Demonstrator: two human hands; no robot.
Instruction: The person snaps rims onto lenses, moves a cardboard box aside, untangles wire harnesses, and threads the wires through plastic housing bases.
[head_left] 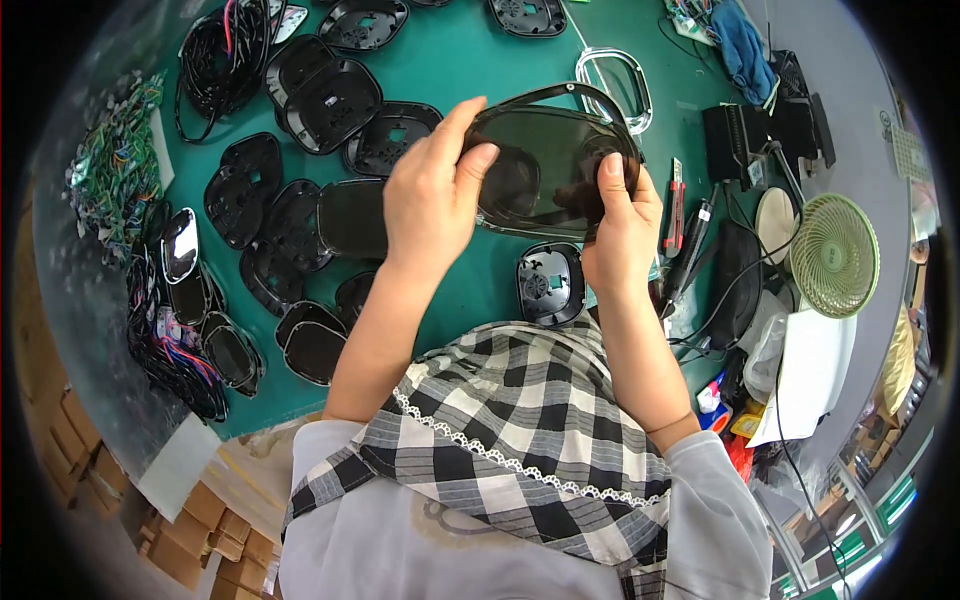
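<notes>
A dark, glossy, rounded panel (540, 165) is held up between my two hands above the green work surface. My left hand (432, 205) grips its left end, with the thumb on the near face. My right hand (622, 230) closes round the right end, thumb pressed on the glossy face. A thin black rim (560, 92) arches over the panel's top edge; whether the two are joined, I cannot tell. Just below, near my right wrist, a black plastic housing (550, 285) lies on the surface. My fingers behind the panel are mostly hidden.
Several black housings (330, 105) spread over the left side. Beyond them are a black cable bundle (225, 65) and piled green circuit boards (115, 170). Rightward lie a white frame (646, 95), a red utility knife (675, 205), a black pen-shaped tool (690, 255) and a green basket (833, 255).
</notes>
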